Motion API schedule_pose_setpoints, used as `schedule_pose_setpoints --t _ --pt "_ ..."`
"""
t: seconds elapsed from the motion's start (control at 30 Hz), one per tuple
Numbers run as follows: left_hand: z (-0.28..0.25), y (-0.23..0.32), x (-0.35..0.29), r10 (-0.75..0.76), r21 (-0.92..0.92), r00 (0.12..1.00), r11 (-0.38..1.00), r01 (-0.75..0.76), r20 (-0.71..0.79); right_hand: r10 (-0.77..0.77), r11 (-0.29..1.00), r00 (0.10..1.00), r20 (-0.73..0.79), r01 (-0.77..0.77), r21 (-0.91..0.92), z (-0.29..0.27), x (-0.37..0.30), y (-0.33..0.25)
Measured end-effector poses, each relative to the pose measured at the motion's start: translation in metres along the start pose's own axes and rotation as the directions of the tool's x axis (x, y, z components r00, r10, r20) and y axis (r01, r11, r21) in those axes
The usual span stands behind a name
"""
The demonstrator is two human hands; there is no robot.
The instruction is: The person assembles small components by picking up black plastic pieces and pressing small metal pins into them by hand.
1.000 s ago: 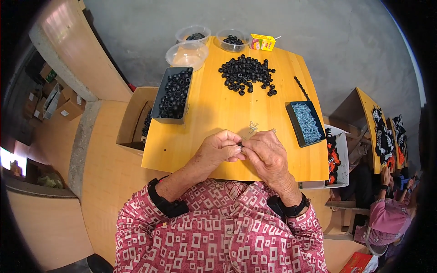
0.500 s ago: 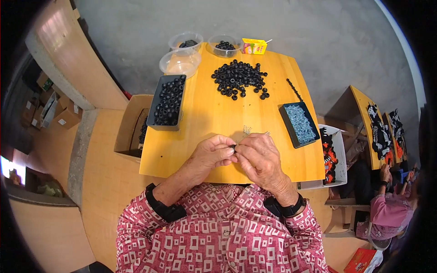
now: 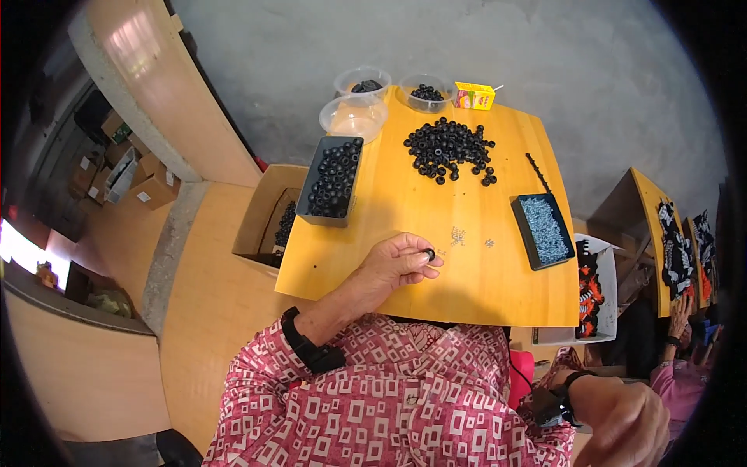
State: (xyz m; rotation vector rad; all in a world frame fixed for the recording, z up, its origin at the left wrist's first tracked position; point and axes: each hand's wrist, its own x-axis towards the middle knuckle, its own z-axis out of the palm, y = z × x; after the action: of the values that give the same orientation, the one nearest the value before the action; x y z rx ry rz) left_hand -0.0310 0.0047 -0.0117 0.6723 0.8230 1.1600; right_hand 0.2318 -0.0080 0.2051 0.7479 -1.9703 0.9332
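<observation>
My left hand [image 3: 398, 261] rests over the near edge of the yellow wooden table [image 3: 405, 194] and pinches a small black ring [image 3: 429, 254] between thumb and fingers. A few tiny metal screws [image 3: 457, 236] lie just beyond it on the table. My right hand [image 3: 622, 424] has dropped off the table to the lower right, beside my body, loosely curled with nothing seen in it. A pile of black rings [image 3: 450, 149] lies at the far middle of the table.
A black tray of black rings [image 3: 333, 179] stands at the left, a black tray of pale blue screws [image 3: 543, 230] at the right. Three clear tubs [image 3: 354, 117] and a yellow carton [image 3: 475, 95] stand at the far edge. A cardboard box [image 3: 268, 218] sits left of the table. Another person's hand [image 3: 678, 311] shows far right.
My right hand left the ring it shared with the left and dropped down off the table to the lower right. The left hand stays put, still pinching the ring.
</observation>
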Motion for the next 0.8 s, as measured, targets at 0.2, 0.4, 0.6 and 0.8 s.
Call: schedule_pose_setpoints --t 0.2,0.4,0.6,0.8 --pt "0.001 0.005 0.001 0.009 0.024 1.000 1.000 -0.009 -0.013 0.017 0.994 0.987 -0.162 0.002 0.113 0.010 -0.003 0.011" --pt "-0.002 0.001 0.002 0.019 0.014 1.000 1.000 -0.019 0.002 0.193 0.969 0.981 -0.020 -0.188 0.162 0.005 -0.002 0.003" --pt "-0.006 -0.001 0.001 0.008 -0.010 1.000 1.000 -0.008 0.002 0.269 0.955 0.963 -0.030 -0.263 0.137 0.007 -0.004 0.006" --pt "-0.004 0.002 0.002 -0.006 -0.011 1.000 1.000 0.006 -0.016 0.301 0.913 0.951 0.067 -0.307 0.269 -0.010 -0.011 0.004"
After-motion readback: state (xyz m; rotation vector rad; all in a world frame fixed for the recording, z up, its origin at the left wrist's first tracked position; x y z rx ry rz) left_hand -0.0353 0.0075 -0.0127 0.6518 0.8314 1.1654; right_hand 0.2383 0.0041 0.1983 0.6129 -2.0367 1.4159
